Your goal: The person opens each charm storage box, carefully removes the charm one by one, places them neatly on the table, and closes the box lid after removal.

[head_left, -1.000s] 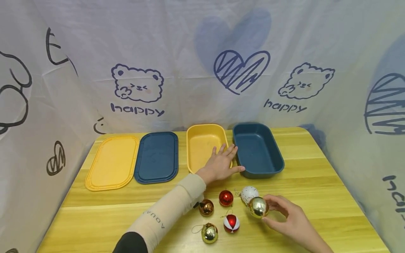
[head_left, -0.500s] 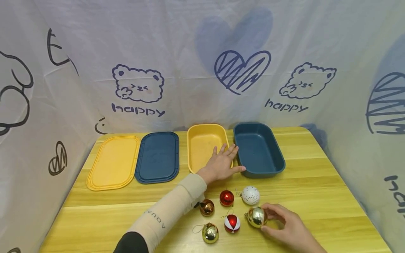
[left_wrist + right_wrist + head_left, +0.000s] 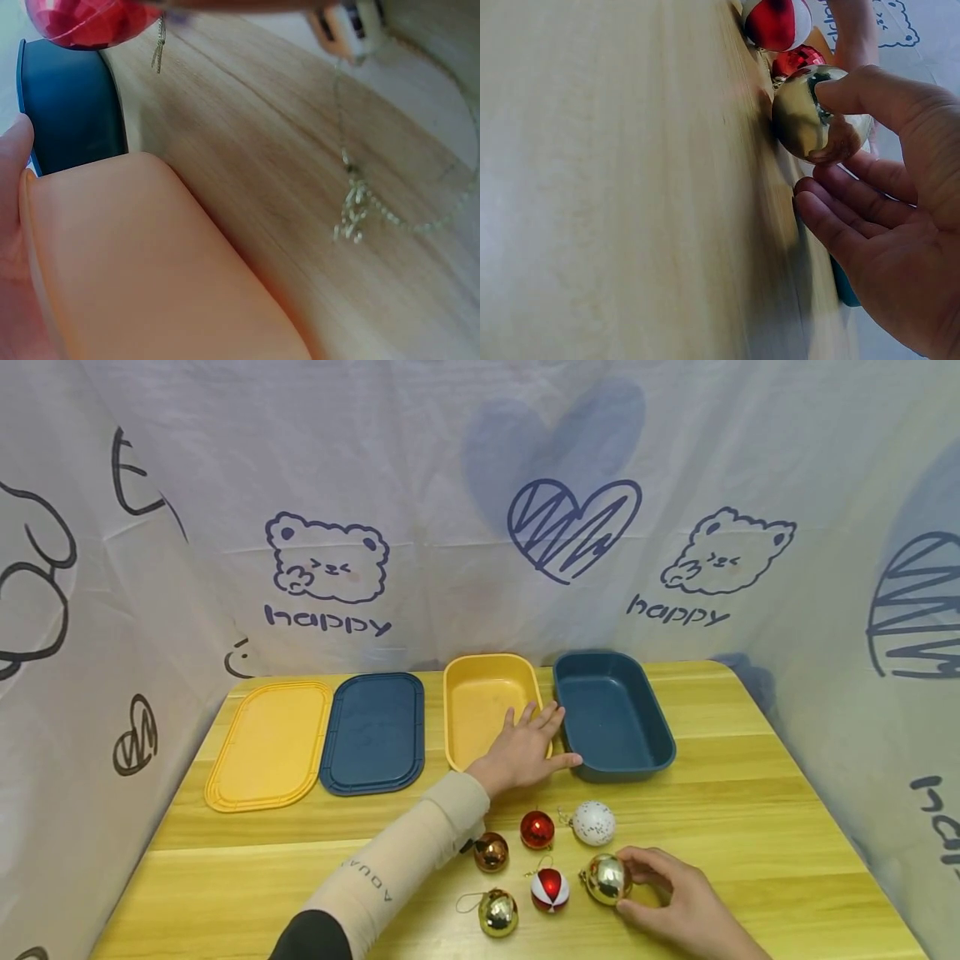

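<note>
My right hand (image 3: pixel 675 897) holds a shiny gold Christmas bauble (image 3: pixel 604 880) between thumb and fingers, low over the table; the thumb lies on its side in the right wrist view. My left hand (image 3: pixel 519 753) lies over the near right side of a yellow box (image 3: pixel 472 739), fingers spread and straight, with the thumb reaching the dark blue box (image 3: pixel 618 772). Between the arms sit several other baubles: white speckled (image 3: pixel 594 823), red (image 3: pixel 537 830), brown (image 3: pixel 491 852), red-and-white (image 3: pixel 550 890) and a second gold one (image 3: pixel 498 912).
To the left of the boxes lie a yellow lid (image 3: pixel 268 747) and a dark blue lid (image 3: pixel 372 735), flat and side by side. A printed white cloth (image 3: pixel 450 568) hangs behind and at both sides of the wooden table (image 3: pixel 757 827).
My right hand has brought the gold bauble down and slightly left, away from the white speckled bauble it had overlapped. The left hand has stayed in place.
</note>
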The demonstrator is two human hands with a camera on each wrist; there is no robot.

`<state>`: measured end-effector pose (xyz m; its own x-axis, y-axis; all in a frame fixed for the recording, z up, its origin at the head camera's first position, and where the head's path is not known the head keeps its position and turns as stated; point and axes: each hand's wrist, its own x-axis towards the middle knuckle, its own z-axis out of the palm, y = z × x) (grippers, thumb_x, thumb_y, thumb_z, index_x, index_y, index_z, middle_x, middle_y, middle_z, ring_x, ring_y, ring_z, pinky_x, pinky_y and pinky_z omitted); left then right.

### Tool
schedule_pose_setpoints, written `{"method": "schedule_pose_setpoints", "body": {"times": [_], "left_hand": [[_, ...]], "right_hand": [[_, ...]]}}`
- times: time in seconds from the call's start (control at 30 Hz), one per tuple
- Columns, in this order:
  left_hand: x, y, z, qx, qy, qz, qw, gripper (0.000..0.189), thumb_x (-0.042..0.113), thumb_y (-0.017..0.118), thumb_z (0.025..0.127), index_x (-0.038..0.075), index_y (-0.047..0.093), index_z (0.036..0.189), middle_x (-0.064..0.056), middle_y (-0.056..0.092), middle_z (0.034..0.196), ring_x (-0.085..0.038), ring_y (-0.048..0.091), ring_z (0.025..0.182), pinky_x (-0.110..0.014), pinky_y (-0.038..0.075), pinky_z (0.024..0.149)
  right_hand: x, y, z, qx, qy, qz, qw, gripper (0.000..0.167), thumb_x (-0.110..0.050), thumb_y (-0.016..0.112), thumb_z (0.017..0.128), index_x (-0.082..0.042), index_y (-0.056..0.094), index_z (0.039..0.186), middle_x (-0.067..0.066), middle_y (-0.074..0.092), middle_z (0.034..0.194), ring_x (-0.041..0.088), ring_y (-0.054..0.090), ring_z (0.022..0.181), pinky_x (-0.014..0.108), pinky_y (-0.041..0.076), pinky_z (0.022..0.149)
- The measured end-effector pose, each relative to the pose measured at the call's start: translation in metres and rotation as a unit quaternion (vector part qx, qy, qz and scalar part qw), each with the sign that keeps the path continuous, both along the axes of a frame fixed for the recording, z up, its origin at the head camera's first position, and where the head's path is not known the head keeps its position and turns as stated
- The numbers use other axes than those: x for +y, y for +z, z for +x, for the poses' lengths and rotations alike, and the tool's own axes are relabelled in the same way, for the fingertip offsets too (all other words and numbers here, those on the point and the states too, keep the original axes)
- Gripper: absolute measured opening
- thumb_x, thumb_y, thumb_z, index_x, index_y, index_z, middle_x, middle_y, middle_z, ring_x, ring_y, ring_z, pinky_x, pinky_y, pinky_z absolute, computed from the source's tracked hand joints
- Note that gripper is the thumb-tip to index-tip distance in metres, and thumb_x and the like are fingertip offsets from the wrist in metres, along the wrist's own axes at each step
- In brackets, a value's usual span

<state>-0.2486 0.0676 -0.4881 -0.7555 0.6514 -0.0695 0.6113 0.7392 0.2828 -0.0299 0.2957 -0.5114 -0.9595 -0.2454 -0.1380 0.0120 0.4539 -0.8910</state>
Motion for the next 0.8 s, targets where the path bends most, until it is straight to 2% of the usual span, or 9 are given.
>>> {"method": "schedule_pose_setpoints", "body": {"times": [0.5, 0.8], "left_hand": [[0.0, -0.0004, -0.0001, -0.001, -0.002, -0.001, 1.0, 0.092, 0.074, 0.04, 0.103, 0.014, 0.022, 0.17, -0.007, 0.021, 0.177, -0.04, 0.019, 0.163, -0.065, 0.017, 0.13], [0.0, -0.0017, -0.0012, -0.007, -0.005, -0.001, 1.0, 0.091, 0.073, 0.04, 0.103, 0.014, 0.02, 0.17, -0.007, 0.018, 0.177, -0.039, 0.017, 0.164, -0.065, 0.016, 0.13]], "right_hand": [[0.0026, 0.0001, 0.0009, -0.008, -0.001, 0.007, 0.9999, 0.058, -0.029, 0.084, 0.092, -0.007, 0.061, 0.141, 0.015, 0.065, 0.135, 0.004, 0.069, 0.113, 0.022, 0.058, 0.096], [0.0029, -0.0006, 0.0027, -0.025, -0.013, 0.019, 0.9994, 0.058, -0.031, 0.086, 0.09, -0.011, 0.063, 0.139, 0.013, 0.065, 0.133, 0.004, 0.069, 0.114, 0.021, 0.057, 0.098]]}}
